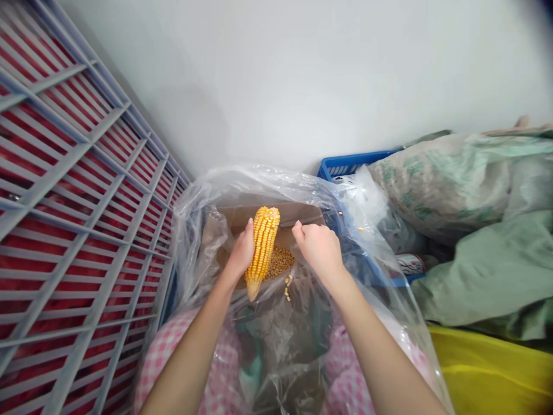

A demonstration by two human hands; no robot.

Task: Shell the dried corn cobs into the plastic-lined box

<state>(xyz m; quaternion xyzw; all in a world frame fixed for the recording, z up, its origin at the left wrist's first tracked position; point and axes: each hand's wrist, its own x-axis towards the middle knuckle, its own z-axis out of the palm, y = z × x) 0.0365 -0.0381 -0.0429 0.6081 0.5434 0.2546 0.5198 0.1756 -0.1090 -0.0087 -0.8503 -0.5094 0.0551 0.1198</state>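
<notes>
With the left hand (241, 252) clamped on the corn cob (263, 245), tip-down over the box (302, 214), and the right hand (318, 249) fisted just beside it (can't tell if it holds anything) — I'd keep the cob above the kernel pile (280, 260) so strays miss the plastic bag (201, 216).

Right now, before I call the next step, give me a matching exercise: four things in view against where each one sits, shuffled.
Things:
1. corn cob
2. loose kernels
3. blue basket
4. grey grille

Places:
A. against the wall, behind the clear plastic bag
B. along the left edge of the view
C. gripped in the left hand, pointed end down
D. heaped in the cardboard box

Pairs: 1-C, 2-D, 3-A, 4-B.
</notes>
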